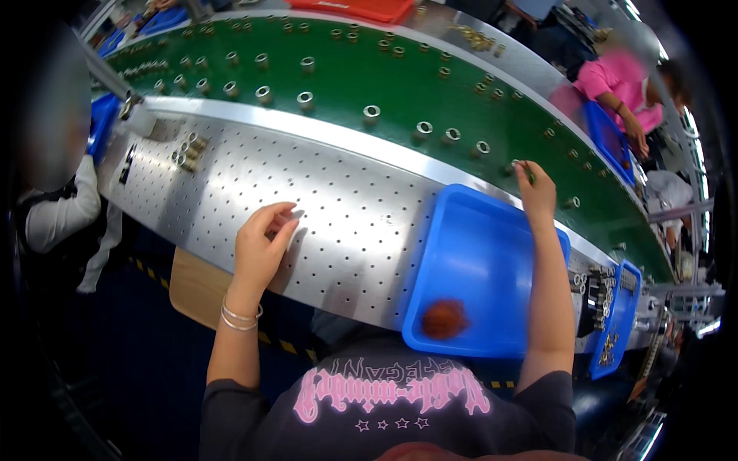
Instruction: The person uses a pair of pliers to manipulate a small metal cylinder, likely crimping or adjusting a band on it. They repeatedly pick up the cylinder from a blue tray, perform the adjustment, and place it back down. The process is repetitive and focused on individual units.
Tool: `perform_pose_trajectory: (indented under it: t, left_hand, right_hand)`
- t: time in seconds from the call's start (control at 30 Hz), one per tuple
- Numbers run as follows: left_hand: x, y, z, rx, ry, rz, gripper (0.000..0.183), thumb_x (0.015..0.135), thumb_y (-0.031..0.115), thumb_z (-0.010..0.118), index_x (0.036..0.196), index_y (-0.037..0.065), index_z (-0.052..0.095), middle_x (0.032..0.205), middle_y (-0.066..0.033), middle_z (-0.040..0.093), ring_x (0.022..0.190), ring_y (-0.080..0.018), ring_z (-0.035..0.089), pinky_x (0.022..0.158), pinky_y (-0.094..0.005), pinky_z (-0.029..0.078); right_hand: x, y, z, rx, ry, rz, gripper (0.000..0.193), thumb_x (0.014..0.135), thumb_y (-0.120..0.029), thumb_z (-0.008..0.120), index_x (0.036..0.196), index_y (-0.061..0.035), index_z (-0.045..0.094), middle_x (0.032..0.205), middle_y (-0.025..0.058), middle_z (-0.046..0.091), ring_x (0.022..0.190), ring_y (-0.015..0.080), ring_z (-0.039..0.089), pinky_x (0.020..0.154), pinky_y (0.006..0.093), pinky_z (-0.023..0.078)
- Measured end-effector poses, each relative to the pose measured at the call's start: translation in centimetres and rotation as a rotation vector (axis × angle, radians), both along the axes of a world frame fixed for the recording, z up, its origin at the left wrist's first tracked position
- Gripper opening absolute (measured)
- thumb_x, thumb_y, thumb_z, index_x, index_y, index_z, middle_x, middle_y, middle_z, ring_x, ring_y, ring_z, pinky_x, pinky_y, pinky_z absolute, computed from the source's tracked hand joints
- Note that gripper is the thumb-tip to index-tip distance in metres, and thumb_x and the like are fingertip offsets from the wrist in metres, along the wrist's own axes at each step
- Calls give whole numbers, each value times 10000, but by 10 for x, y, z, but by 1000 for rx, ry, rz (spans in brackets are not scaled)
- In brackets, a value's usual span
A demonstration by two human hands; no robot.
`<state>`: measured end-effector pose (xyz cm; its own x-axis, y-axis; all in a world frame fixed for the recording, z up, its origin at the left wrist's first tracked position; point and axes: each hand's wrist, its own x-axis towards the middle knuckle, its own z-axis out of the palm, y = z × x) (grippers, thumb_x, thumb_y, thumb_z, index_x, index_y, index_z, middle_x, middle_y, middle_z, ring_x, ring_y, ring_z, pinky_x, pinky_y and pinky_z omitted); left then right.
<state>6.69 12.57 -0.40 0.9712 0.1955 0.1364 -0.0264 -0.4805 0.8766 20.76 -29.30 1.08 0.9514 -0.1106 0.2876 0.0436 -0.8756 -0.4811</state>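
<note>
My right hand (537,190) reaches over the far right corner of a blue tray (427,265). Its thumb and fingers pinch a small ring-topped metal fitting (513,164) at the edge of the green conveyor belt (338,86); the fingers partly hide it. Above the perforated metal table (346,238) hovers my left hand (260,242), thumb and curled fingers apart, nothing between them. A rusty-orange clump (443,319), too blurred to name, lies in the tray's near left corner.
Several metal fittings (371,114) stand along the belt. A small group of fittings (187,156) sits at the table's left. Beyond my right arm is another blue tray (599,366) with small parts. A person in pink (615,88) is across the belt; another person's sleeve (65,215) shows at left.
</note>
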Motion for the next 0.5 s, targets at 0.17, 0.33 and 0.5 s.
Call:
perform_pose_trajectory:
  t: [0.17,0.33,0.5]
  left_hand:
    - [18,46,-2,-33,43,119,193,811,55,600,996,12,633,853,-60,627,740,-104,577,652,-224,482]
    - [45,95,-8,206,-213,319,221,799,51,584,1015,34,630,958,-97,617,840,-197,595,712,-274,484]
    - [81,179,-27,428,-399,549,294,797,102,603,1088,57,595,1009,-115,602,971,-265,561,864,-346,425]
  right_hand:
    - [-26,31,7,174,61,160,196,862,-202,577,882,-18,641,717,71,624,640,109,535,611,248,421]
    - [-35,54,11,265,119,224,174,859,-167,576,847,-7,643,682,57,601,622,99,505,595,242,405]
    - [-37,63,7,262,132,270,148,852,-134,582,839,2,639,661,37,575,612,82,480,580,236,394]
